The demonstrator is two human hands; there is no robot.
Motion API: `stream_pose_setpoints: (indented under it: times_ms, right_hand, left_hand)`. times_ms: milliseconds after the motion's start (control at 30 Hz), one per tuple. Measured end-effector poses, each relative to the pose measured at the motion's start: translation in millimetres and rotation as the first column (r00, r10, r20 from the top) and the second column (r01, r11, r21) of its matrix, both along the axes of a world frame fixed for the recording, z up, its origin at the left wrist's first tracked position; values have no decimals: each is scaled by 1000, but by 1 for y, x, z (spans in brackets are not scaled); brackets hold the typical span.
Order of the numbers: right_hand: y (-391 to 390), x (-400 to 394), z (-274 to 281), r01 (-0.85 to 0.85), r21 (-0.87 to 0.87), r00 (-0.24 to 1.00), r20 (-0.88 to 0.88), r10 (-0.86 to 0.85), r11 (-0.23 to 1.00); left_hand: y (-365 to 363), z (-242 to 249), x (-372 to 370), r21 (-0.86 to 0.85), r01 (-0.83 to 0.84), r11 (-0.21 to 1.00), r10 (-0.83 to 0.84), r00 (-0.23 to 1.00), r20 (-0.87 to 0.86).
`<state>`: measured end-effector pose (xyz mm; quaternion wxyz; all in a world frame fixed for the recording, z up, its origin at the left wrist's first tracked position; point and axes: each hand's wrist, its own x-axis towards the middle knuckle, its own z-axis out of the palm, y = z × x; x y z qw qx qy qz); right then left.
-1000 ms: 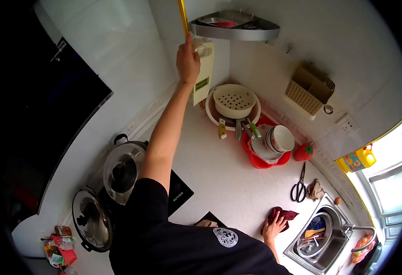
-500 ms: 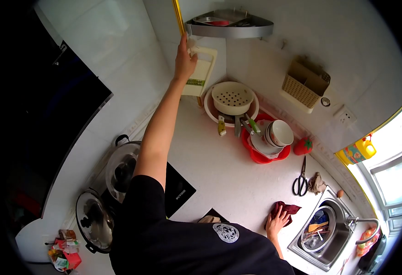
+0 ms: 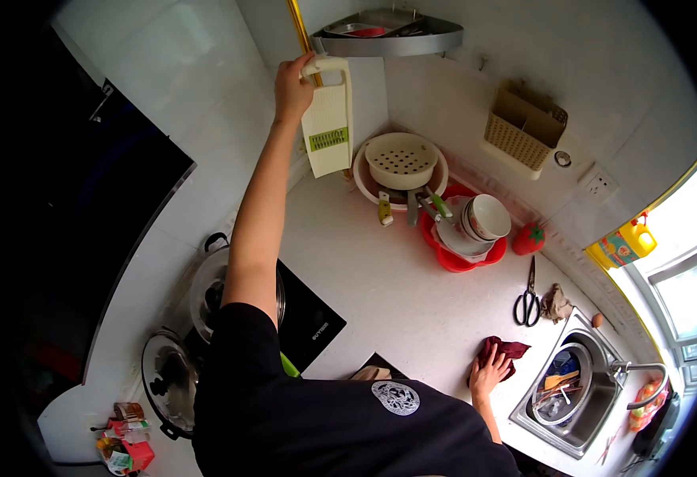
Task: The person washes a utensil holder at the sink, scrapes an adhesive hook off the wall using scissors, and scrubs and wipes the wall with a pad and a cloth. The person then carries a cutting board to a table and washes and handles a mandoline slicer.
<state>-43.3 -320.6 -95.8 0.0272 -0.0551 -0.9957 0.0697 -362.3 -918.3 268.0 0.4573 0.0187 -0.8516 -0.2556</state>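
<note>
At the upper left, my left hand is closed on the handle end of a cream-coloured grater with a green blade strip. The grater hangs upright against the wall corner, beside a gold trim strip. My fingertips are partly hidden behind its handle. Down at the right, my right hand lies on a crumpled dark red cloth on the white counter, its fingers spread over the cloth.
A white colander sits in a basin at the back corner, near a red basin holding bowls. Scissors lie left of the sink. Lidded pots stand left, by a black cooktop. A corner shelf hangs above.
My left hand has shifted left, and the grater has moved left with it and now shows more fully. My right hand stays on the cloth. The whole view has shifted slightly.
</note>
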Motion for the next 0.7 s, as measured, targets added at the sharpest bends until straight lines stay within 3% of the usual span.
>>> stream_pose_setpoints:
  times_ms: [100, 200, 300, 500, 600, 700]
  right_hand:
    - [0, 0, 0, 1, -5, 1000, 6, -1, 1000]
    - [0, 1, 1, -1, -16, 1000, 4, 1, 1000]
    - [1, 1, 0, -3, -16, 1000, -5, 3, 1000]
    - [2, 1, -3, -8, -1, 1000, -11, 8, 1000]
    - [2, 2, -2, 5, -22, 1000, 9, -5, 1000]
    - [1, 0, -2, 10, -23, 1000, 11, -10, 1000]
  left_hand:
    - [-1, 8, 0, 45, 11, 999, -15, 997, 75]
    - [-7, 15, 0, -17, -41, 999, 44, 981, 191]
    - [-13, 21, 1, 97, 46, 994, -68, 968, 240]
    - [8, 19, 23, 283, 13, 959, -92, 958, 270]
    - [3, 14, 15, 297, 38, 954, -118, 959, 256]
    - [-7, 21, 7, 37, -42, 998, 31, 965, 259]
